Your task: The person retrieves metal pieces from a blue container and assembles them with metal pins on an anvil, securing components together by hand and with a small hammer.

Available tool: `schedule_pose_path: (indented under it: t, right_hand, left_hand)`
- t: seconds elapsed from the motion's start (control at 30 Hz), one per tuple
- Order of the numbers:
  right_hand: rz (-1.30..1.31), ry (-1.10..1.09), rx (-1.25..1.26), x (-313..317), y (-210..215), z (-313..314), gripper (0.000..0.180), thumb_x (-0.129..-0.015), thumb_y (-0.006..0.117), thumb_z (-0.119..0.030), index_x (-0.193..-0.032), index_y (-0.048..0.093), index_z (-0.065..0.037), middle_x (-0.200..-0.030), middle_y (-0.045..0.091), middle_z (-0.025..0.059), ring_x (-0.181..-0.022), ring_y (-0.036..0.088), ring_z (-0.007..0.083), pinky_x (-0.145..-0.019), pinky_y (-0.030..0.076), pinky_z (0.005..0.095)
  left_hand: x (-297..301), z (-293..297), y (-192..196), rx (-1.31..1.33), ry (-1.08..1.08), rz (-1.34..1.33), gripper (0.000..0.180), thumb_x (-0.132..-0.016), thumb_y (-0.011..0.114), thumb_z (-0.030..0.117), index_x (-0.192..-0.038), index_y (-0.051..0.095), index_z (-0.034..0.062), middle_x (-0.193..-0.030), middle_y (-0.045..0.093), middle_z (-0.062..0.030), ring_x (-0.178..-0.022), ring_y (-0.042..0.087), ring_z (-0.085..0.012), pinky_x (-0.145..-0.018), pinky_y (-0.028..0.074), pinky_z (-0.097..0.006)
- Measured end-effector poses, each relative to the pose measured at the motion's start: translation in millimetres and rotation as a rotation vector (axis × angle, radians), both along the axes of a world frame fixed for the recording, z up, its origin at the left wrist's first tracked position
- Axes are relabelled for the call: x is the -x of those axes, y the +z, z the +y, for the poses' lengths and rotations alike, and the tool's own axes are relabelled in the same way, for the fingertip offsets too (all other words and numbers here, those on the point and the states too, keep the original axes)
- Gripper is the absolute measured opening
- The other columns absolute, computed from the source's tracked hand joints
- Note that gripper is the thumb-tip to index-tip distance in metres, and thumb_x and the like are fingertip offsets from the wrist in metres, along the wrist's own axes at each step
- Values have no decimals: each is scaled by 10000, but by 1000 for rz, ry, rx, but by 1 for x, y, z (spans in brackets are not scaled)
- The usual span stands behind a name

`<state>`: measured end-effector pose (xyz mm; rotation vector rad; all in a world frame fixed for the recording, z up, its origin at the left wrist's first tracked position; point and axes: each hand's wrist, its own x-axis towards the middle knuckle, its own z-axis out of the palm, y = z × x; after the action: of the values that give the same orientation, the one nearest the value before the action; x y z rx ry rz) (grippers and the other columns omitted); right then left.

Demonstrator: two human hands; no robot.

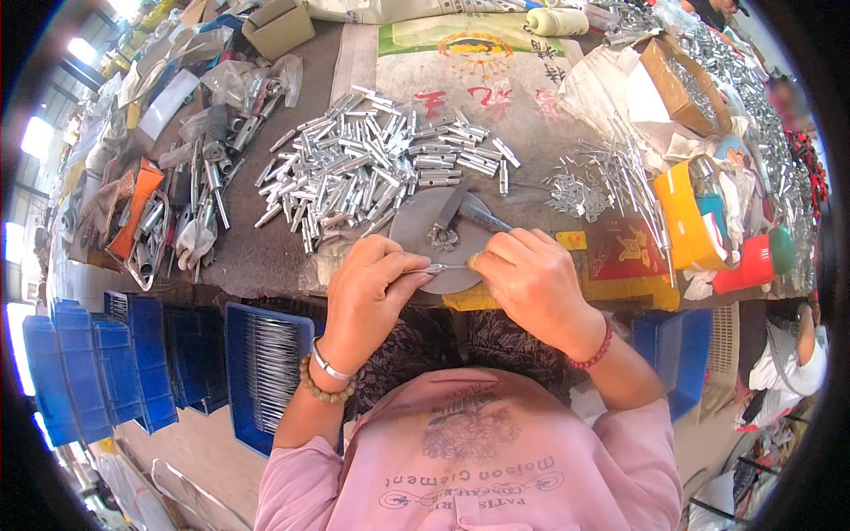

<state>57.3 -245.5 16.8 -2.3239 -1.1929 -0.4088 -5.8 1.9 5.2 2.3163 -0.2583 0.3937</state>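
My left hand (pixel 376 283) is closed in a pinch on a small silvery metal tube (pixel 434 268) near the front edge of the bench. From the tube a thin metal rod (pixel 456 267) runs across to my right hand (pixel 536 281), whose thumb and fingers are pinched on its other end. Both hands are over the near part of a grey round metal plate (pixel 412 232). On that plate lie a dark hammer-like tool (pixel 452 205) and a small clump of metal bits (pixel 443 237). Behind my left hand spreads a big heap of short silvery tubes (pixel 345 168).
To the right lie small metal pins (pixel 575 193) and long thin rods (pixel 633 164). A cut yellow container (pixel 686 217) and a red one (pixel 744 265) stand beyond. Tools crowd the left side (pixel 212 159). Below the bench, a blue bin (pixel 237 372) holds stacked metal rods.
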Motion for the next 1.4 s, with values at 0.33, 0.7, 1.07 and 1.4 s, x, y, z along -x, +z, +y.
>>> schedule_pose_path:
  t: [0.33, 0.7, 1.07, 1.4]
  right_hand:
    - [-9, 34, -15, -9, -5, 3, 146, -812, 751, -52, -949, 775, -96, -916, 636, 39, -872, 662, 255, -790, 526, 403]
    - [-65, -226, -160, -27, -2, -30, 146, -850, 749, -49, -985, 769, -102, -966, 690, 69, -970, 708, 308, -839, 587, 444]
    - [-65, -467, 32, -89, -11, -68, 60, -857, 749, -100, -912, 772, -95, -956, 695, 93, -994, 715, 347, -836, 603, 477]
    - [-71, -462, 94, -96, -29, -49, 96, -836, 759, -119, -867, 692, -56, -988, 690, 130, -1051, 698, 351, -883, 599, 478]
  left_hand:
    - [-3, -4, -13, 55, 2, -74, 210, -829, 896, 45, -1025, 825, 64, -908, 661, -86, -839, 670, -292, -717, 532, -389]
    - [4, -4, -12, 17, 40, -90, 209, -848, 895, 39, -1041, 825, 77, -911, 635, -90, -798, 646, -287, -691, 515, -389]
    - [-2, -9, -10, 20, 19, -106, 218, -834, 897, 13, -1030, 817, 66, -911, 639, -96, -797, 644, -300, -693, 515, -395]
    - [10, -9, -4, 23, 15, -57, 212, -839, 858, -49, -1021, 784, 29, -947, 626, -133, -876, 649, -333, -751, 511, -406]
